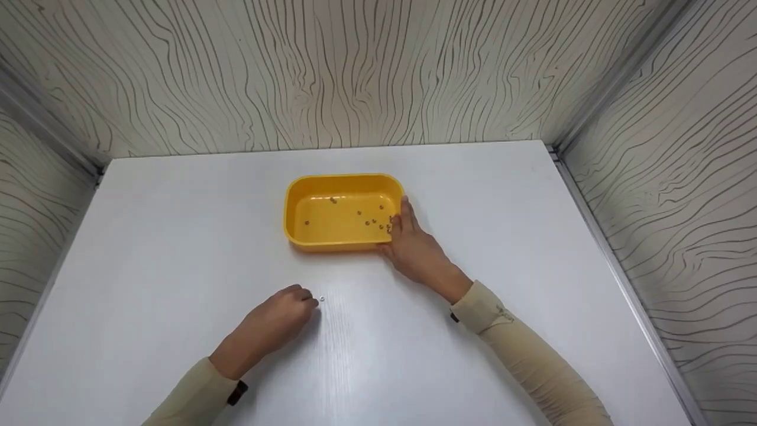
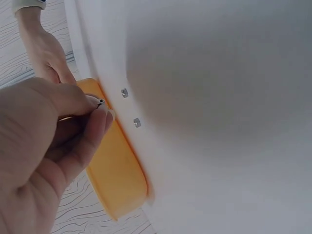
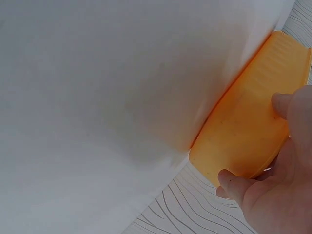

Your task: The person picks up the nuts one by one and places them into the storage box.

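Between the thumb and fingertips of my left hand [image 1: 278, 319] a small metal nut [image 2: 101, 103] is pinched, mostly covered by the fingers. Two more small nuts [image 2: 137, 123] lie on the white table beyond the fingertips in the left wrist view; the head view shows one nut [image 1: 322, 299] beside that hand. My right hand [image 1: 417, 251] grips the near right corner of a yellow plastic tray [image 1: 331, 245], thumb on its front wall and fingers over the right end. Several small nuts [image 1: 374, 221] lie scattered on the tray's floor, mostly towards the right.
The white table [image 1: 177, 236] carries the tray near its middle. Wood-grain patterned panels [image 1: 349, 71] stand behind the table and along its sides, with metal frame rails [image 1: 627, 266] at the edges.
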Demonstrator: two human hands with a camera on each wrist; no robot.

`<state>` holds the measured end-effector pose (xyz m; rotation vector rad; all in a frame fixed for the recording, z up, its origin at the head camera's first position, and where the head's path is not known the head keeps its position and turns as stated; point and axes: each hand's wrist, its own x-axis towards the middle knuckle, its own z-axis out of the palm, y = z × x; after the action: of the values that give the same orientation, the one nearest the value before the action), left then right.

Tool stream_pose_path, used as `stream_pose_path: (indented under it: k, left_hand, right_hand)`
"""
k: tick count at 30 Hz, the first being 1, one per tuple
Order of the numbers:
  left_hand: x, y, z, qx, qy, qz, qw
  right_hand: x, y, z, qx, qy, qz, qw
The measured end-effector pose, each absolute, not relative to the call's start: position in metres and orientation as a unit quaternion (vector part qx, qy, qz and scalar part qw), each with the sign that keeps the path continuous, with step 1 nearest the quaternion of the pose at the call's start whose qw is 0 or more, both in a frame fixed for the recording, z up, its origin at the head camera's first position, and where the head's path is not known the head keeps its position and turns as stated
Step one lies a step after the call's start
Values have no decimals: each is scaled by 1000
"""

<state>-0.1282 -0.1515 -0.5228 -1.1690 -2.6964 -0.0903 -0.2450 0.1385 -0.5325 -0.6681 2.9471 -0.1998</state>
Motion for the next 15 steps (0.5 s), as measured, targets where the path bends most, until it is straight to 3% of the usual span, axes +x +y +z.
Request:
stream_pose_path:
  k: [10,15]
  left_hand:
    - [-132,-149,-508,-362,-907,-212,30]
    - [-139,-148,-496,-345,-894,-283,29]
  right_hand:
    - [-246,138,-532,-219,971,-64,67]
    - [-246,138,-531,-223,971,-63,62]
